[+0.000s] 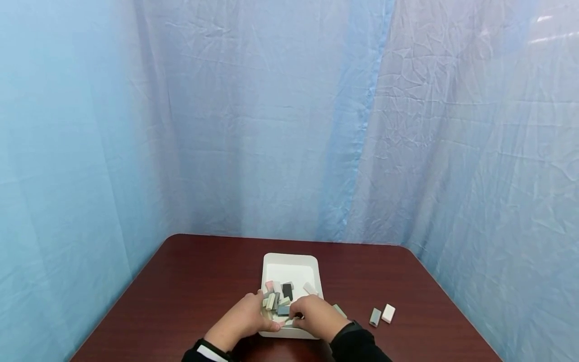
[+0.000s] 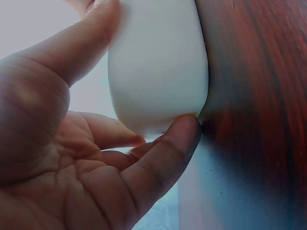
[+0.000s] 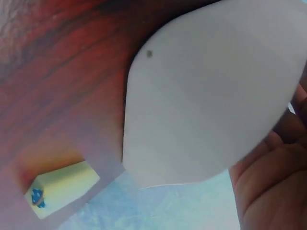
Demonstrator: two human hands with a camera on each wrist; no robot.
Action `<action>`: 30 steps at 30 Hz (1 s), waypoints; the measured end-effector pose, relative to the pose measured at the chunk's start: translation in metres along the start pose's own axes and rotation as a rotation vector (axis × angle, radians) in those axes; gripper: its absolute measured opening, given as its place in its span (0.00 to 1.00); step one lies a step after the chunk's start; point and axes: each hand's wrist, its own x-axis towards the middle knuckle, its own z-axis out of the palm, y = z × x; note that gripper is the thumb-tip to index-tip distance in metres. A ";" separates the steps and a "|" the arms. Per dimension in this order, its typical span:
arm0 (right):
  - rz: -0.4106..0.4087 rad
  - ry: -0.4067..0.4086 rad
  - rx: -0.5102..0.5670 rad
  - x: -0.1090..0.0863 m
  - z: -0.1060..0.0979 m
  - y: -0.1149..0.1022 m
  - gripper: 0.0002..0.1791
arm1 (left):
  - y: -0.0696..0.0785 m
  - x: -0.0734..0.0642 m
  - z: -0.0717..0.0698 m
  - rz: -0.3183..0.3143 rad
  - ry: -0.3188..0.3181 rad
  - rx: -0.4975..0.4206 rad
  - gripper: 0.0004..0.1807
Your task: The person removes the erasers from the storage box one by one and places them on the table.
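Head view: left fingers [image 1: 257, 300] grip a white tray [image 1: 289, 269] of blocks [image 1: 277, 300]; right fingers [image 1: 298, 305] curl inside, hold unclear.

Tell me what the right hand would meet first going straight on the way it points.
From the head view, the right hand probably meets the blue-grey rectangular block in the white plastic-looking rectangular tray first; depth is unclear, so they may touch.

In your right wrist view, the white tray [image 3: 206, 103] shows its outer wall, with a dark speck [image 3: 149, 53]. Your right hand [image 3: 274, 179] is partly hidden behind it. A pale block [image 3: 67, 188] with a blue mark [image 3: 38, 198] lies apart on the reddish-brown table [image 3: 62, 105]; light blue cloth [image 3: 182, 208] shows below.
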 end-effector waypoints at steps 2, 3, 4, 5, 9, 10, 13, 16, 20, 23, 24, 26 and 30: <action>-0.013 0.003 0.002 0.000 -0.001 -0.001 0.08 | 0.000 0.000 -0.001 0.000 -0.001 -0.002 0.62; -0.019 0.004 0.004 0.000 -0.001 -0.001 0.09 | 0.000 0.000 -0.001 0.002 0.000 0.000 0.61; -0.021 0.004 0.008 0.000 -0.001 -0.002 0.10 | -0.001 0.000 -0.001 0.004 0.001 0.000 0.61; -0.019 0.002 0.011 0.000 -0.002 -0.002 0.12 | -0.001 0.001 -0.001 0.005 0.000 -0.001 0.61; 0.016 -0.032 0.020 0.001 -0.004 -0.006 0.15 | -0.003 0.002 0.000 0.010 -0.011 0.002 0.60; 0.023 -0.042 0.018 0.001 -0.005 -0.007 0.14 | -0.003 0.003 0.000 0.012 -0.013 0.002 0.59; 0.037 -0.068 0.017 0.002 -0.007 -0.008 0.11 | -0.003 0.003 0.000 0.012 -0.015 0.003 0.59; 0.035 -0.094 0.036 0.003 -0.008 -0.008 0.08 | -0.004 0.003 0.000 0.009 -0.012 -0.001 0.59; 0.036 -0.130 0.055 0.005 -0.010 -0.010 0.05 | -0.004 0.003 0.001 0.018 0.005 0.011 0.58; 0.036 -0.139 0.032 0.007 -0.012 -0.011 0.05 | -0.004 0.003 0.001 0.029 0.020 0.020 0.58; 0.037 -0.138 0.022 0.008 -0.012 -0.012 0.05 | -0.004 0.003 0.001 0.029 0.021 0.020 0.59; 0.044 -0.134 0.003 0.009 -0.012 -0.012 0.06 | -0.004 0.003 0.002 0.027 0.017 0.016 0.60; 0.063 -0.121 0.002 0.008 -0.012 -0.012 0.08 | -0.004 0.004 0.002 0.024 0.008 0.018 0.62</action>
